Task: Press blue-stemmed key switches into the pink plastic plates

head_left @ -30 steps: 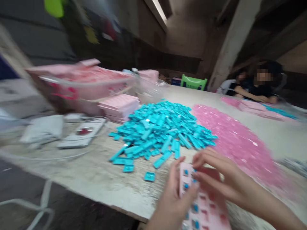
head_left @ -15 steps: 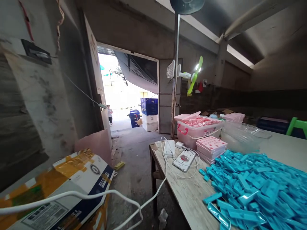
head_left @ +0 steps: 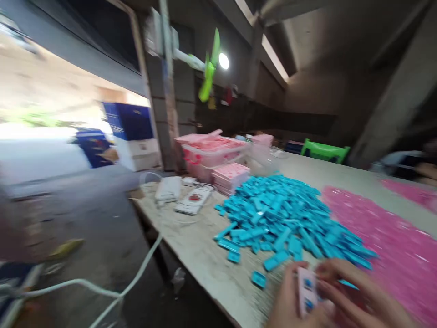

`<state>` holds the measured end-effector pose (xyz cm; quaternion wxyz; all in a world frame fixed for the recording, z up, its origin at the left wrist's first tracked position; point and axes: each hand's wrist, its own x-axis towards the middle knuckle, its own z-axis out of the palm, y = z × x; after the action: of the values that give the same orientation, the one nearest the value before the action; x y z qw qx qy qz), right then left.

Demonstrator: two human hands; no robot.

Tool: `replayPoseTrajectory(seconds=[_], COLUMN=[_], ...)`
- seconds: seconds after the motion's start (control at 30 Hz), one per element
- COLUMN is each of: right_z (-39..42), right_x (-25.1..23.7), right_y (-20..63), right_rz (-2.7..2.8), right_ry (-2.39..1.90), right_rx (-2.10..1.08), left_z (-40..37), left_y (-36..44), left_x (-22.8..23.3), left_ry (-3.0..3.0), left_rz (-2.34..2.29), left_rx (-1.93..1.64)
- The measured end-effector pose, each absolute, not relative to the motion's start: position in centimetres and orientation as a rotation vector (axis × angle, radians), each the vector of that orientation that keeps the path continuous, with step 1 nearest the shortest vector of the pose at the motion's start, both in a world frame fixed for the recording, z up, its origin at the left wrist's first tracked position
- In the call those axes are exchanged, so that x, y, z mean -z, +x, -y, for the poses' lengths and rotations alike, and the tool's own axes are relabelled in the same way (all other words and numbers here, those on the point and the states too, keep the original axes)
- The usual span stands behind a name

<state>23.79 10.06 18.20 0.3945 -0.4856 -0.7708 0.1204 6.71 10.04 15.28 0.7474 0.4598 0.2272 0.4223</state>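
Dim room, pale table (head_left: 201, 262); on it a tub (head_left: 201, 160) heaped with pink pieces (head_left: 218, 144), beside a pink stack (head_left: 230, 178). Nearer, a blue heap (head_left: 283, 218) next to a pink heap (head_left: 389, 237). In front of both, a tray (head_left: 302, 294), blue bits (head_left: 307, 283) in two visible pockets, gripped in the curled left hand (head_left: 288, 300). Right hand (head_left: 358, 291) half-bent at the tray, grasp too blurred to tell.

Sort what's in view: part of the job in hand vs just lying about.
Job in hand:
- pink panel, gripped by left hand, right hand close against it
- probably turquoise pieces, glossy pink pieces, stacked pink panels

Lying about, seemingly:
- phone
- white cable
- green chair
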Motion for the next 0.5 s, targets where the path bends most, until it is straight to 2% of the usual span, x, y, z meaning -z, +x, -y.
replayPoseTrajectory(seconds=[0.07, 0.2, 0.5], right_z=[-8.4, -8.6, -7.8], right_x=[-19.2, -21.1, -21.3], right_y=[23.0, 21.8, 22.2], right_rz=[1.917, 1.625, 1.454], right_ry=[-1.359, -1.611, -1.791], right_rx=[-0.517, -0.881, -1.076], left_z=[-10.3, -10.9, -10.2], left_y=[7.4, 7.7, 6.5], left_x=[-14.9, -14.4, -15.5], left_ry=[0.852, 0.738, 0.692], left_rz=[-0.584, -0.624, -0.799], left_rx=[-0.999, -0.920, -0.779])
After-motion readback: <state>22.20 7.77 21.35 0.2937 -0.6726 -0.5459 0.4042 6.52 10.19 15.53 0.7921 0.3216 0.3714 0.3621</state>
